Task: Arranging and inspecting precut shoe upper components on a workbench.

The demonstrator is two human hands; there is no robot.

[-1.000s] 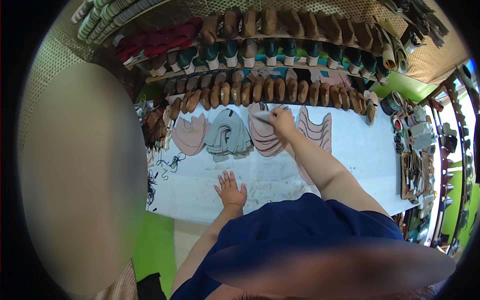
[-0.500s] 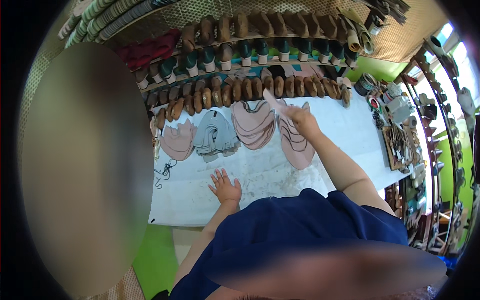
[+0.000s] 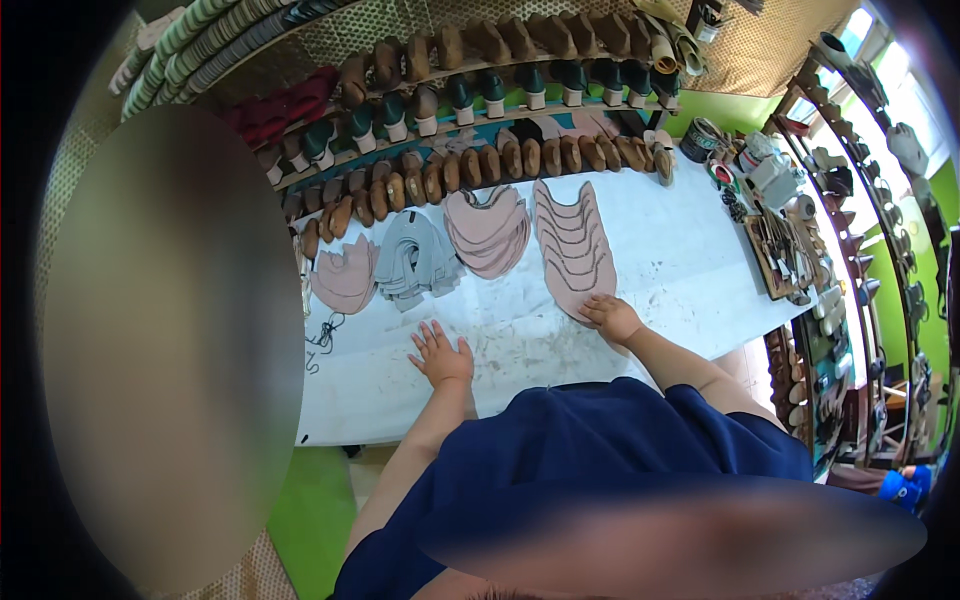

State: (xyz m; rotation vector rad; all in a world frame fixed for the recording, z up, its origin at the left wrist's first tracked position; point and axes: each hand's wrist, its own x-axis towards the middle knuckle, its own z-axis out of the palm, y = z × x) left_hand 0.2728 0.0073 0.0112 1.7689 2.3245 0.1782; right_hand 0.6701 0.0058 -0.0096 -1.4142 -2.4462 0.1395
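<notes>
My left hand (image 3: 442, 357) lies flat on the white-covered table (image 3: 690, 250), fingers spread, holding nothing. My right hand (image 3: 612, 318) rests with stretched fingers at the near edge of a row of pink curved shoe-upper pieces (image 3: 577, 250). These overlap in steps, their dark-marked inner curves showing one behind another. Left of that row is a fanned pile of pink U-shaped pieces (image 3: 492, 245). Beside it sits a stack of grey-blue cut pieces (image 3: 418, 262). Farther left is a smaller pile of pink pieces (image 3: 343, 282) with pointed edges.
Brown shoe lasts (image 3: 470, 170) line the table's back edge, below shelves of green-and-white lasts (image 3: 495, 95). Dark cord (image 3: 325, 332) lies at the left. A tool tray (image 3: 775, 255) and cans (image 3: 700, 138) stand at the right. A blurred patch covers the left side.
My right hand has come down and nearer from above the row's far end. The pink piece it held is now in the overlapping row. My left hand has stayed flat on the table.
</notes>
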